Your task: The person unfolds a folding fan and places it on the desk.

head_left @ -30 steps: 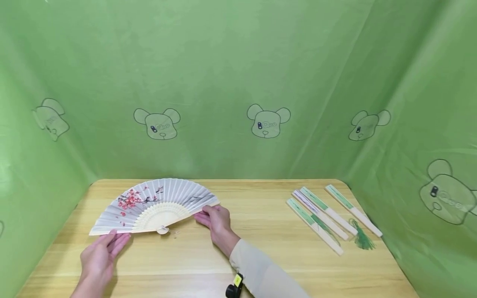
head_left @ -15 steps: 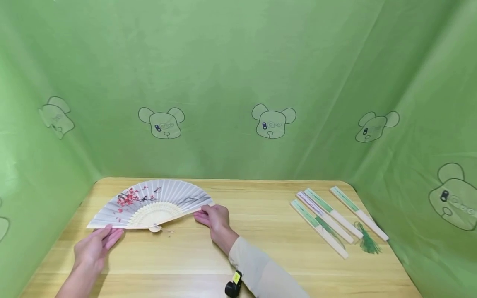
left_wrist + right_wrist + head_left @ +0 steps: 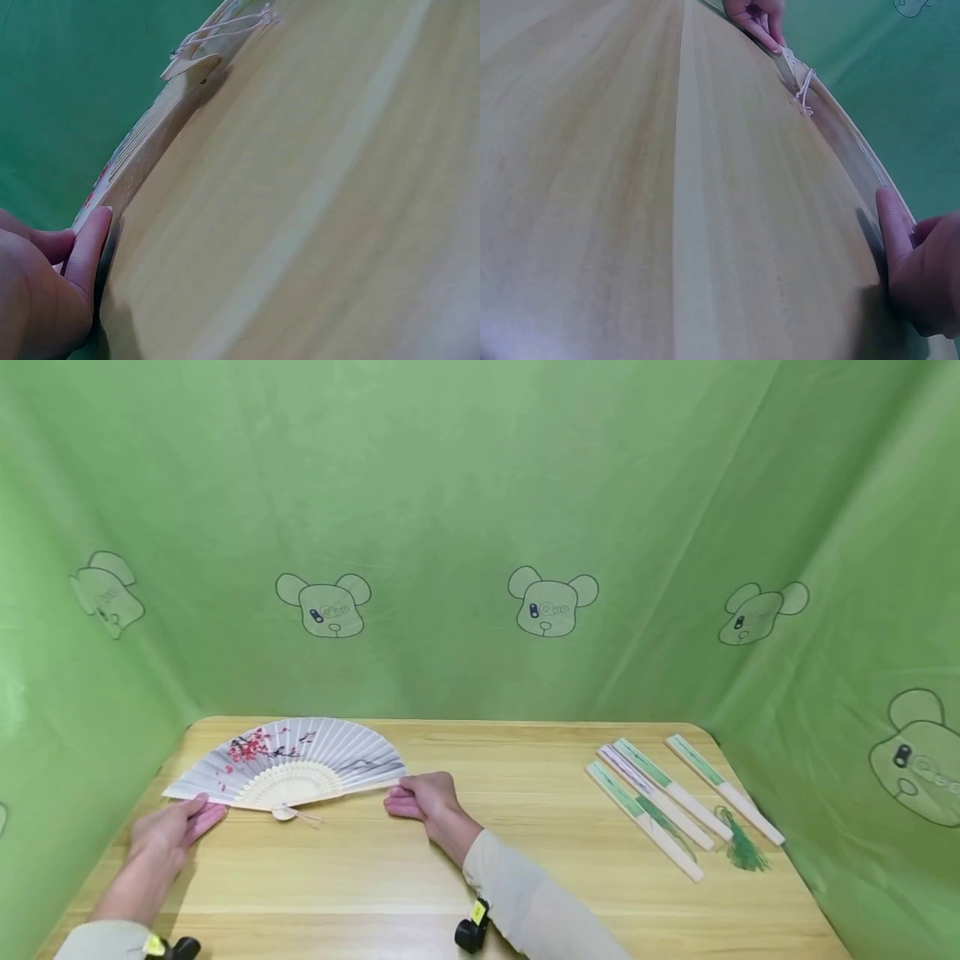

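Head view: fan (image 3: 291,779) between both hands' fingers (image 3: 205,818) (image 3: 403,807)

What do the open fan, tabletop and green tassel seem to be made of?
Open fan: thin matte fabric, perhaps, from its pleats, on pale ribs, likely bamboo or wood. Tabletop: wood or laminate, smooth, with grain streaks and glare. Green tassel: probably thread, from its fine strands; sheen unclear.

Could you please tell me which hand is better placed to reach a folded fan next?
Probably the right hand: it pinches the end of the open fan nearer the folded fans, though it would need to let go. The left hand holds the farther end.
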Demonstrator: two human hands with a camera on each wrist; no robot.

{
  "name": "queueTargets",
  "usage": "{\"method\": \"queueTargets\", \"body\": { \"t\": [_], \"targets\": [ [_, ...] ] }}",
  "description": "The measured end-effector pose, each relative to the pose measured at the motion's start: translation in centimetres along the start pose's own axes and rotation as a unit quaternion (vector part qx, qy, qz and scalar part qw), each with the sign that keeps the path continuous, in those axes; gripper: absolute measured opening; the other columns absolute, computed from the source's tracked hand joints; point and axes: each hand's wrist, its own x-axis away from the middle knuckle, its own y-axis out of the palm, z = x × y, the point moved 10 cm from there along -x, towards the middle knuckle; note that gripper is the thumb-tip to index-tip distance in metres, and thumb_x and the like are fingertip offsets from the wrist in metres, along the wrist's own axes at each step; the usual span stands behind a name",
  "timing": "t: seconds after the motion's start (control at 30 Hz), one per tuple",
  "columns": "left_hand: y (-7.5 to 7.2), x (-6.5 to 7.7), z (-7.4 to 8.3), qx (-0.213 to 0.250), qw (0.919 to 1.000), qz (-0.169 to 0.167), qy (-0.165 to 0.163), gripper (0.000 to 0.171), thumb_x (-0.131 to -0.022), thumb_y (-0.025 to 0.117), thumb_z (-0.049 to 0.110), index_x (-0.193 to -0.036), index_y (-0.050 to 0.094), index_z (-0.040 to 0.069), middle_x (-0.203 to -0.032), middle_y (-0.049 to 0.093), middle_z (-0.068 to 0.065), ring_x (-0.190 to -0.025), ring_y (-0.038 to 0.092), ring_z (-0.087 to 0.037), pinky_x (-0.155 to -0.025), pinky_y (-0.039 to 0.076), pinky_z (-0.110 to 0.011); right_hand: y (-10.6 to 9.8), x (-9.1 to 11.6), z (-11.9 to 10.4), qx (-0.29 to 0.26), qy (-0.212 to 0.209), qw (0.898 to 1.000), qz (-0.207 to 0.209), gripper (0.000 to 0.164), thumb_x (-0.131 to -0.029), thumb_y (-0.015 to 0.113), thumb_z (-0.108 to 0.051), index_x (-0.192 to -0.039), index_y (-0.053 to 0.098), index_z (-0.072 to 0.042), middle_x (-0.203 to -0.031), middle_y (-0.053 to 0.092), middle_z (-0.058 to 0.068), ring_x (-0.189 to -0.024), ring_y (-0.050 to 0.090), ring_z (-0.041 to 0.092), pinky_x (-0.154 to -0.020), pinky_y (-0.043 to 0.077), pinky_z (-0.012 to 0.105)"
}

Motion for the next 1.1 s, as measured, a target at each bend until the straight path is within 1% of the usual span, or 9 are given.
{"method": "queueTargets", "body": {
  "t": [0.23,0.37,0.43,0.5,0.6,0.67,0.73,0.93,1.1],
  "targets": [
    [-0.2,-1.5,2.0,-0.077,0.9966,0.011,0.028,0.010,-0.101,0.061,0.001,-0.096,0.063,0.010,-0.068,0.074,-0.001,-0.070,0.078,-0.012,-0.084,0.068,-0.025,1.0,0.1,0.6,0.050,0.022,0.998,-0.026,0.016,-0.095,0.067,0.001,-0.103,0.070,0.014,-0.082,0.078,0.020,-0.064,0.077,0.022,-0.068,0.071,0.034],
    [-0.2,-2.0,3.0,-0.100,0.9941,0.024,0.036,0.010,-0.101,0.060,0.000,-0.098,0.063,0.009,-0.065,0.073,0.000,-0.066,0.077,-0.011,-0.080,0.068,-0.024,1.8,0.2,1.1,0.096,0.034,0.994,-0.050,0.014,-0.096,0.066,-0.001,-0.096,0.072,0.012,-0.079,0.078,0.018,-0.059,0.075,0.018,-0.064,0.070,0.031],
    [-0.2,-2.2,3.6,-0.118,0.9918,0.032,0.039,0.009,-0.101,0.060,0.001,-0.103,0.063,0.009,-0.065,0.072,0.002,-0.066,0.076,-0.009,-0.079,0.068,-0.023,2.1,0.3,1.2,0.115,0.036,0.991,-0.057,0.014,-0.096,0.066,-0.001,-0.094,0.073,0.011,-0.078,0.078,0.018,-0.058,0.075,0.018,-0.062,0.070,0.031],
    [-0.2,-2.4,4.0,-0.134,0.9893,0.040,0.040,0.019,-0.102,0.060,0.002,-0.119,0.062,0.009,-0.065,0.072,0.003,-0.066,0.076,-0.009,-0.079,0.068,-0.023,2.5,0.4,1.3,0.127,0.036,0.989,-0.064,0.013,-0.096,0.067,0.000,-0.092,0.072,0.010,-0.077,0.078,0.018,-0.058,0.075,0.019,-0.061,0.070,0.031],
    [-0.4,-2.9,4.5,-0.167,0.9837,0.057,0.032,0.029,-0.102,0.061,0.005,-0.131,0.057,0.008,-0.065,0.071,0.004,-0.066,0.075,-0.008,-0.078,0.069,-0.024,3.2,0.5,1.3,0.142,0.033,0.987,-0.075,0.012,-0.095,0.068,0.000,-0.093,0.071,0.011,-0.076,0.077,0.019,-0.057,0.074,0.019,-0.061,0.070,0.032],
    [-0.6,-3.2,4.8,-0.182,0.9808,0.066,0.027,0.032,-0.103,0.061,0.008,-0.134,0.056,0.008,-0.066,0.070,0.004,-0.067,0.075,-0.008,-0.078,0.069,-0.024,3.6,0.5,1.4,0.149,0.034,0.985,-0.080,0.011,-0.095,0.068,0.000,-0.092,0.070,0.011,-0.074,0.076,0.018,-0.056,0.074,0.019,-0.061,0.070,0.033],
    [-0.9,-3.5,5.0,-0.200,0.9768,0.073,0.020,0.026,-0.103,0.061,0.010,-0.128,0.058,0.010,-0.066,0.070,0.005,-0.067,0.074,-0.007,-0.076,0.069,-0.024,4.0,0.6,1.5,0.157,0.036,0.983,-0.086,0.011,-0.095,0.068,0.000,-0.091,0.070,0.010,-0.073,0.076,0.018,-0.055,0.073,0.019,-0.061,0.070,0.033],
    [-1.4,-3.9,5.6,-0.228,0.9697,0.087,0.016,0.026,-0.104,0.060,0.015,-0.129,0.057,0.011,-0.066,0.069,0.008,-0.066,0.073,-0.005,-0.071,0.068,-0.023,4.7,0.8,1.8,0.177,0.039,0.978,-0.098,0.012,-0.094,0.069,-0.001,-0.087,0.071,0.008,-0.072,0.076,0.017,-0.054,0.073,0.018,-0.057,0.069,0.031],
    [-1.5,-3.9,6.3,-0.259,0.9599,0.100,0.035,0.040,-0.104,0.060,0.014,-0.141,0.051,0.004,-0.065,0.067,0.009,-0.064,0.069,-0.005,-0.065,0.065,-0.022,5.3,1.1,2.2,0.192,0.043,0.973,-0.117,0.011,-0.094,0.070,-0.001,-0.087,0.073,0.008,-0.074,0.077,0.018,-0.055,0.073,0.018,-0.056,0.068,0.029]
  ]
}}
